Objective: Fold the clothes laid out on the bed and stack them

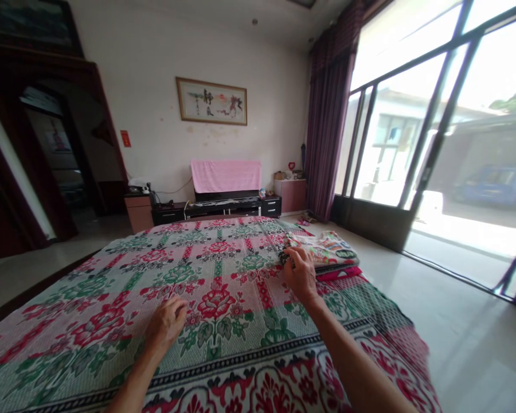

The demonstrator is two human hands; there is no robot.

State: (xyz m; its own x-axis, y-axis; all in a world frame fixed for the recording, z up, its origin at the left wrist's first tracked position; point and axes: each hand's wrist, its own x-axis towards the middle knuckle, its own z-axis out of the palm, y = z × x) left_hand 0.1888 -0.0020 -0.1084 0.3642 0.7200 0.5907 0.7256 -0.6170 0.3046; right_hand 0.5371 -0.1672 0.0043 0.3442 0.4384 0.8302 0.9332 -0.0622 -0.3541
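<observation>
Palm down, the right hand [300, 275], fingers bent forward, tips set on the near left edge of the cloth [329, 249]; thumb side hidden, so not possible to tell whether pinching this edge or only pressing on it. Cloth folded in a flat stack, printed with many small colourful patches, lying straight ahead of these fingertips and spreading from them to the right, long side going rightward and a little away. Just under the stack, on the wrist side, a red layer [335, 274] showing as a narrow strip, touching the stack.

Well apart from the cloth, back and far to the left of this grip, the left hand [167, 322], resting on the blanket [215, 269] with fingers loosely curled, half open, nothing seen inside. So the right hand by far the nearer one to the cloth, already in contact; for the left hand, a wide stretch of blanket in between.

Below both hands the blanket, red flowers and green leaves, spread flat, reaching only a little beyond the cloth on the right before ending at the pale floor [438, 321].

Further out, past the fingertips: a low cabinet [217, 206] at the wall, a pink towel [226, 175] hanging above it, a framed picture [211, 101] higher up. To the right of the grip, well away, a purple curtain [329, 120] and a large window [413, 137] full of daylight. To the far left, a dark doorway [47, 155]
</observation>
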